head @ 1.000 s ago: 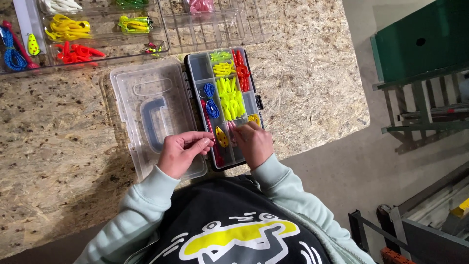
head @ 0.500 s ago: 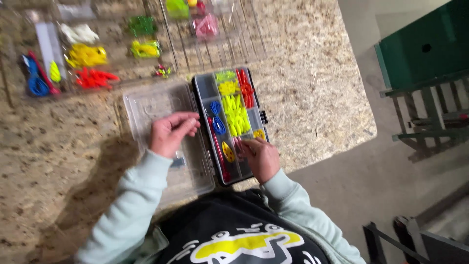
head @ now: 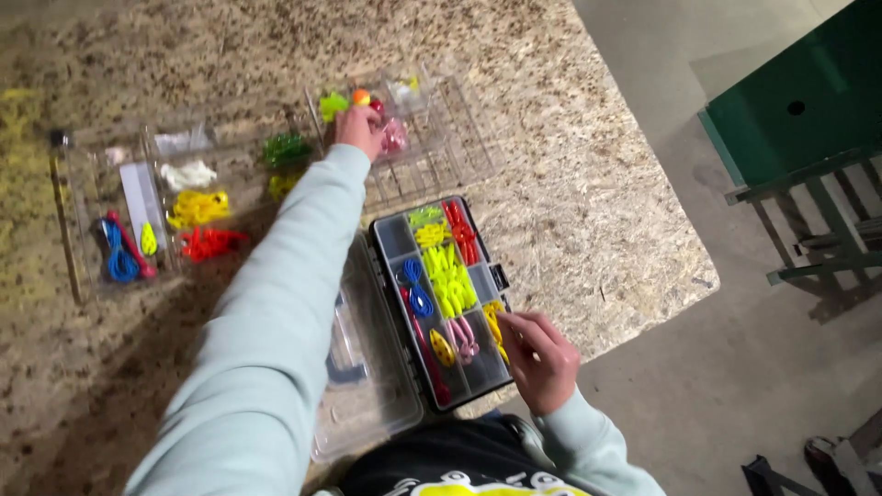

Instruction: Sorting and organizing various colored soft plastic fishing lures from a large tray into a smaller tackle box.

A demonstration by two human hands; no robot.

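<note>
My left hand (head: 360,129) reaches far across the counter into a clear divided tray (head: 450,161). Its fingers are curled among small lures there: a green one (head: 331,103), an orange ball (head: 361,95) and a pink one (head: 395,138). I cannot tell whether it holds any of them. My right hand (head: 540,360) is curled on the near right rim of an open dark tackle box (head: 397,241). That box holds yellow (head: 450,280), red (head: 462,234) and blue (head: 418,296) soft lures. Its clear lid (head: 367,395) lies open to the left.
Another clear tray (head: 78,197) at the left holds white, yellow, red and blue lures. The speckled counter ends at the right, with concrete floor beyond. A green metal stand (head: 790,119) is at the far right.
My left hand has left the tackle box and stretched out to the far clear tray. My right hand has stayed at the box's near right corner. The view has tilted upward.
</note>
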